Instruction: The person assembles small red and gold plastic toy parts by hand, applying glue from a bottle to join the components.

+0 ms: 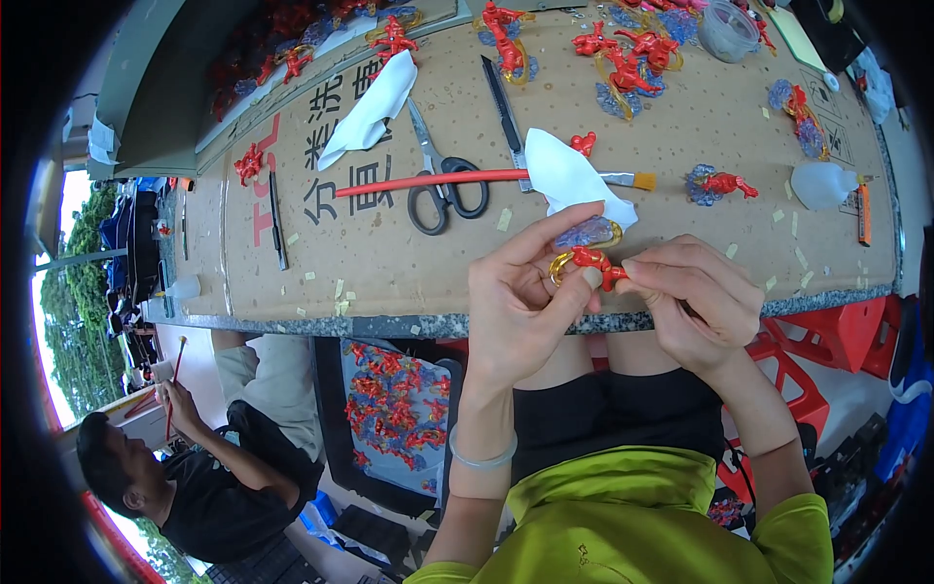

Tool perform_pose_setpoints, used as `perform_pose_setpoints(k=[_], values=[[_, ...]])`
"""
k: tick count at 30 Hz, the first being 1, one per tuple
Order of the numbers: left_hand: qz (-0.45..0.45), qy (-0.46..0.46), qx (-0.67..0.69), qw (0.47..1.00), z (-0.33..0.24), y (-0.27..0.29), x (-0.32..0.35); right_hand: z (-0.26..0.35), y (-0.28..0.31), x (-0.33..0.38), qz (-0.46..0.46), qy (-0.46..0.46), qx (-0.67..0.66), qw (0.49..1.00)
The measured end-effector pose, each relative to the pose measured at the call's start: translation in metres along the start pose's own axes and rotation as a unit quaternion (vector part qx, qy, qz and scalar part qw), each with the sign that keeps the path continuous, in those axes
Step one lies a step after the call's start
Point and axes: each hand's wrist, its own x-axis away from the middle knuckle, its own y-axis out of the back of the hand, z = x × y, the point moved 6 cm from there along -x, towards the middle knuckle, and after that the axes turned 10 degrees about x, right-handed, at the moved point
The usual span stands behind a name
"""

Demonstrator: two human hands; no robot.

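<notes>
Red figurine (591,261) pinched by both hands, left (520,302), right (696,297), tray (336,428) of red figurines (394,409) below

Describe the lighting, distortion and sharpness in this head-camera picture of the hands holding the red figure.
Head view: even daylight, soft shadows; the table edge bows from fisheye distortion; black corners; bright window glare at far left; both hands, left and right, and the red figure look sharp.

Bright, even daylight fills the scene, with an overexposed glow at the left edge. Shadows are soft. Fisheye distortion bends straight edges; dark vignette rings the corners.
</notes>
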Motion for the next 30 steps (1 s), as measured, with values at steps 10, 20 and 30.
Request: perform_pose_setpoints(k=[10, 20, 30], values=[[-0.007, 0.008, -0.022, 1.000, 0.0016, -0.0012, 0.0016, -0.0034, 0.0030, 0.0043, -0.009, 0.000, -0.019, 1.000], [-0.017, 0.014, -0.019, 1.000, 0.0038, -0.0046, 0.0006, -0.0076, 0.0053, 0.0051, -0.025, -0.004, -0.034, 0.999], [-0.021, 0.002, -0.022, 1.000, 0.0012, -0.0012, 0.0015, -0.0063, 0.0033, 0.0055, -0.026, 0.002, -0.034, 0.999]])
